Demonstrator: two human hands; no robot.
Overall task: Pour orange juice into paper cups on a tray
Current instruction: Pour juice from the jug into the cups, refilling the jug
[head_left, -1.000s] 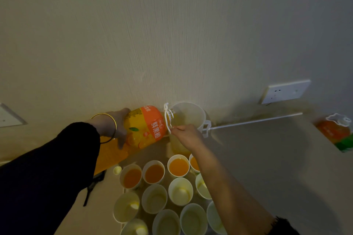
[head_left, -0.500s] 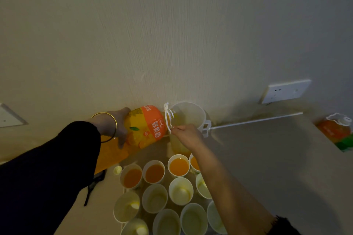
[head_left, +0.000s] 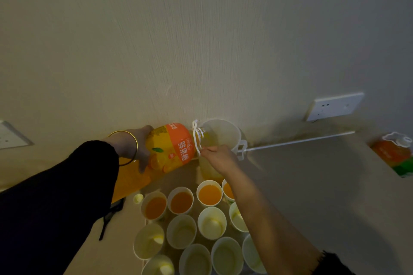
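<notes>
A big orange juice bottle (head_left: 169,149) is tipped on its side, its neck inside a clear plastic pitcher (head_left: 221,136) by the wall. My left hand (head_left: 136,147) holds the bottle's body from behind. My right hand (head_left: 218,158) pinches the bottle's white carry handle (head_left: 196,138) at the neck. Below stand several paper cups; those in the back row, such as one cup (head_left: 209,194), hold orange juice, while the nearer ones, such as another cup (head_left: 211,222), look empty. The tray under the cups is barely visible.
A second juice bottle (head_left: 393,152) stands at the far right of the counter. A wall socket (head_left: 335,106) sits above a thin white rod (head_left: 297,142). A small yellow cap (head_left: 138,198) and a dark strap (head_left: 110,216) lie left of the cups.
</notes>
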